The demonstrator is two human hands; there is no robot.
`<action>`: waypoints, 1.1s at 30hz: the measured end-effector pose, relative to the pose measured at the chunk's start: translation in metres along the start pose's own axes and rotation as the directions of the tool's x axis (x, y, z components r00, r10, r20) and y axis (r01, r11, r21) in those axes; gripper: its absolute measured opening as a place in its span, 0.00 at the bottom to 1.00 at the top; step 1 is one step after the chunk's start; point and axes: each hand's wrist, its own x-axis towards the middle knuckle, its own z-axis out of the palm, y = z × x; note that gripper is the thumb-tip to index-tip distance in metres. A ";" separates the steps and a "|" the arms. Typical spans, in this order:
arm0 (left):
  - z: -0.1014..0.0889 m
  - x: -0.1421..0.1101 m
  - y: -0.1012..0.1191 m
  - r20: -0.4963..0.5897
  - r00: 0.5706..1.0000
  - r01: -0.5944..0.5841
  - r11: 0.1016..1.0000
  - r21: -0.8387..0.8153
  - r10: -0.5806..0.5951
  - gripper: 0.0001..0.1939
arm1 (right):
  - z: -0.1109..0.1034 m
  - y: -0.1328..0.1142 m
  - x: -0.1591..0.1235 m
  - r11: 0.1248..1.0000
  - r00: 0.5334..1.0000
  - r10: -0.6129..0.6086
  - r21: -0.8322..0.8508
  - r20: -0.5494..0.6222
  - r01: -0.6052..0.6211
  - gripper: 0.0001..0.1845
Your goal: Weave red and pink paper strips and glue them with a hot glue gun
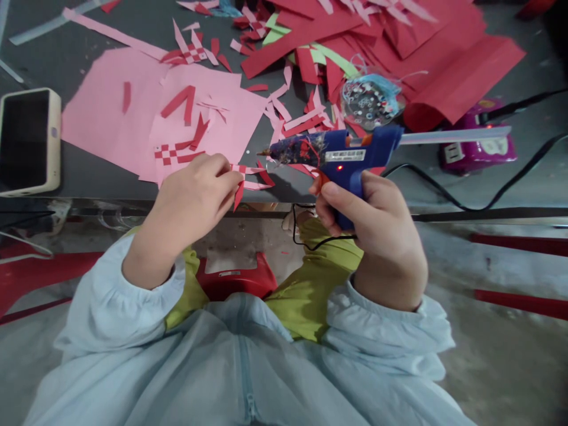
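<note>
Head view shows our right hand point(377, 219) wrapped around the glue gun point(346, 156) and our left hand point(197, 192) pinching woven paper strips point(251, 170) by the edge of the table point(106, 186), where we could get burned if the nozzle point(262, 153) dips.

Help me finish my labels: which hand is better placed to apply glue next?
Likely the right hand: it holds the glue gun, nozzle near the checkered paper piece; the left hand holds that piece.
</note>
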 end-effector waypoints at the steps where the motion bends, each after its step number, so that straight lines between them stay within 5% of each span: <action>1: 0.000 0.000 0.000 -0.003 1.000 -0.004 1.000 0.004 0.004 0.14 | 0.000 0.000 0.000 1.000 1.000 -0.003 0.001 -0.002 0.003 0.17; 33: -0.003 0.001 0.005 0.059 0.998 0.030 0.999 0.018 -0.031 0.17 | 0.000 0.000 0.001 1.000 1.000 -0.006 -0.020 0.002 0.006 0.14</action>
